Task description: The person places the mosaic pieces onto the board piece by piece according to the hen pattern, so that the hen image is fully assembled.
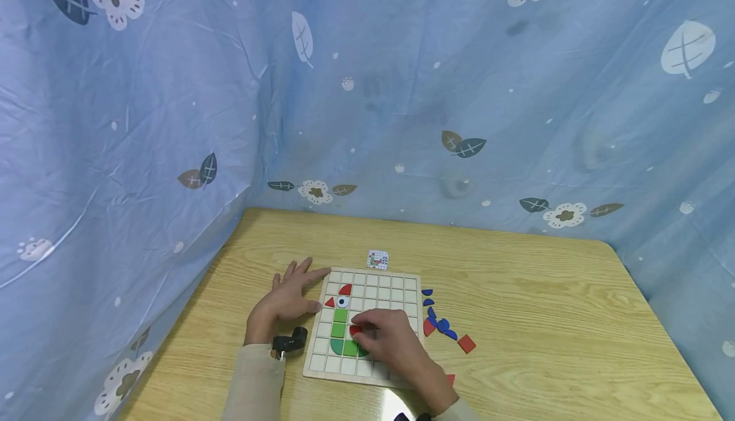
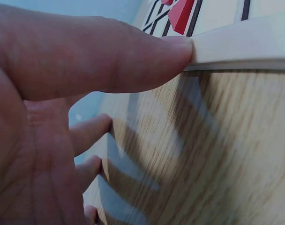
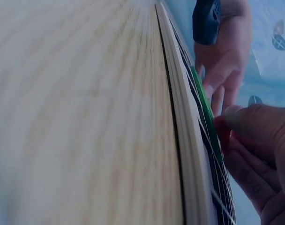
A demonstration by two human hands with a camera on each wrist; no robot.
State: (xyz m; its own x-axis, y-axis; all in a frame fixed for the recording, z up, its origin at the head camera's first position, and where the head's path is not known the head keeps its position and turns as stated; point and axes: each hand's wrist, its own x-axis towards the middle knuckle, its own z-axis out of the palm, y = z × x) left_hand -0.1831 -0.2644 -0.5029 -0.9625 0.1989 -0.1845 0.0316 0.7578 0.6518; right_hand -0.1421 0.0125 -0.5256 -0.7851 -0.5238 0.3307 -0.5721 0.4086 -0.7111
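Observation:
A square wooden grid board (image 1: 318, 362) lies on the table, with red, green and white pieces set in its cells. Among them are a red triangle (image 1: 330, 302), a white eye piece (image 1: 342, 302) and green squares (image 1: 339, 330). My left hand (image 1: 289, 298) is spread at the board's left edge; in the left wrist view its thumb (image 2: 133, 56) touches the board's side. Over the middle of the board, my right hand (image 1: 393, 338) pinches a small red piece (image 3: 221, 129) between thumb and fingers. That piece's full shape is hidden by the fingers.
A small pattern card (image 1: 377, 259) lies behind the board. To the right are several blue half-round pieces (image 1: 443, 325), a red quarter-round piece (image 1: 429, 326) and a red square (image 1: 467, 344). Another red piece (image 1: 450, 379) is partly hidden by my right wrist. Blue curtain (image 1: 402, 89) surrounds the table.

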